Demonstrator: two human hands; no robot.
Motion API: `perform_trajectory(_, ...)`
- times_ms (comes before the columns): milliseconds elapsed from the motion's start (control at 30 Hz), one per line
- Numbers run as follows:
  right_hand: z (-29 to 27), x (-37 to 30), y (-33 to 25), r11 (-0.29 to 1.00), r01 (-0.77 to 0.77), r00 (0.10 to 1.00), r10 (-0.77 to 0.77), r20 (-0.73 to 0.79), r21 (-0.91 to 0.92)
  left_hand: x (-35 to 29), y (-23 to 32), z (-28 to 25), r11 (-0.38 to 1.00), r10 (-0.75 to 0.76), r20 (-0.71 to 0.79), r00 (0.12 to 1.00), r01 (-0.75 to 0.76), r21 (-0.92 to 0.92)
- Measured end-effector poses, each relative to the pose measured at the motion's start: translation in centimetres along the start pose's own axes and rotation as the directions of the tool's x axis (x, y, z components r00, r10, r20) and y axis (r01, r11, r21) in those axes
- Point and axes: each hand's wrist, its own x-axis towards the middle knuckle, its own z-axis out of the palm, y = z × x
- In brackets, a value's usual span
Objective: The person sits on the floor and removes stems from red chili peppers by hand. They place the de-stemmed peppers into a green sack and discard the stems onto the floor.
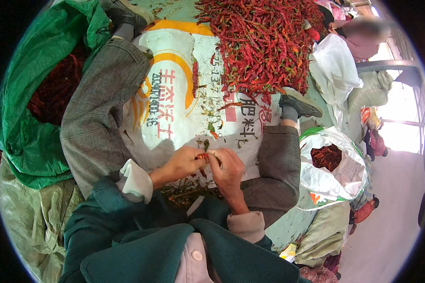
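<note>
- Red and slim, a single dried chilli (202, 155) sits pinched between both hands, just above the near edge of the white printed sack (174, 94) spread on the floor.
- Left hand (183, 162) reaches in from the lower left, wrist bent, fingers curled round one end of the chilli.
- Right hand (229, 172) comes up from below, knuckles arched, fingertips clenched on the other end; the two hands touch.
- Most of the chilli is covered by the fingers, so whether its stem is on cannot be told.
- At the far end of the sack lies a big heap of red chillies (262, 42).
- Left of the sack, a green bag (28, 141) holds more dark chillies, partly shaded.
- Right of the sack, a white plastic bag (337, 174) gapes open with chillies inside.
- Beyond the sack's right corner, another person (359, 40) is cut off by the rim.
</note>
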Motion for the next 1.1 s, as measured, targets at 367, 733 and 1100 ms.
perform_trajectory(367,-4.4,-0.3,5.6,0.912,-0.241,0.773,0.387,0.503,-0.331,1.1,-0.1,-1.1,0.987,0.16,-0.324,0.932,-0.152,0.051)
perform_trajectory(733,1.7,2.7,7.3,0.905,-0.421,0.885,0.426,0.186,-0.067,1.3,0.7,-2.1,0.904,-0.207,-0.248,0.946,0.089,-0.418)
perform_trajectory(1100,2.4,5.4,3.7,0.723,-0.657,0.727,0.535,0.43,0.212,2.0,-0.4,-2.0,0.884,-0.135,-0.443,0.886,-0.094,-0.458)
